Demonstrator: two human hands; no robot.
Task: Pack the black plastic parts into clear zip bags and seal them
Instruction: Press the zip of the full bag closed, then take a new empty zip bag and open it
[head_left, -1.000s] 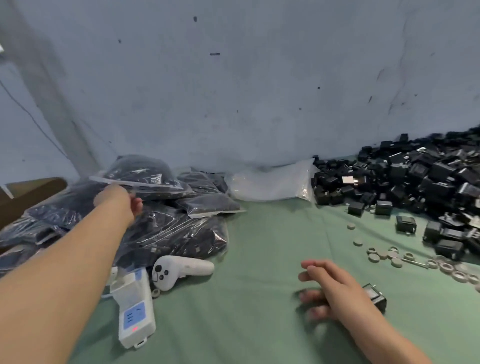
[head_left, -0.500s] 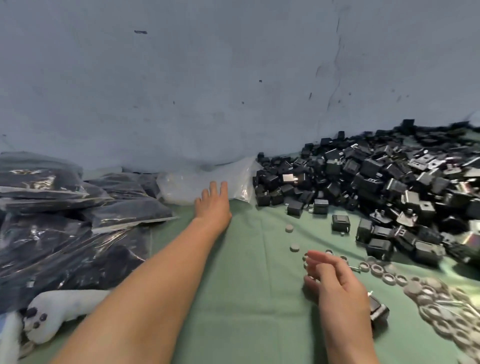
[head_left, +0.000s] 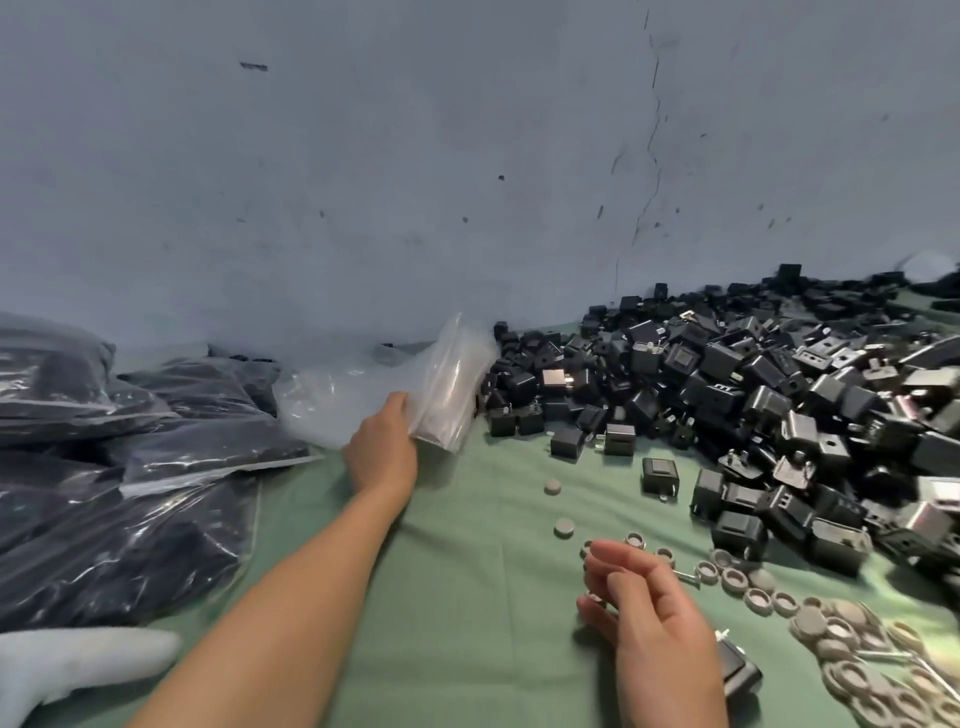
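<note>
1. The open room is a strip of bare green cloth (head_left: 467, 571) running down the middle of the tabletop, from the far edge to the near edge, between two masses of goods.
2. On the left, filled bags (head_left: 130, 467) of dark parts are heaped from the far edge towards the near-left corner. A white controller (head_left: 78, 670) lies at their near end.
3. On the right, the pile of black plastic parts (head_left: 753, 405) banks up against the wall (head_left: 467, 156) and spreads towards the near-right corner. Grey caps and rings (head_left: 831, 639) lie scattered along its near fringe.
4. The left hand (head_left: 384, 452) reaches to the far edge, its fingers curled round a clear zip bag (head_left: 447, 384). The bag stands up just beside the pile of parts, with a blurred stack of empty bags (head_left: 332, 400) to its left.
5. The right hand (head_left: 654, 618) hovers low over the cloth near the rings, well apart from the left. Its fingers are loosely curled and nothing is plainly in them.
6. A single black part (head_left: 737, 670) lies just beside the right wrist.
7. The wall is blue-grey, scuffed and cracked.
</note>
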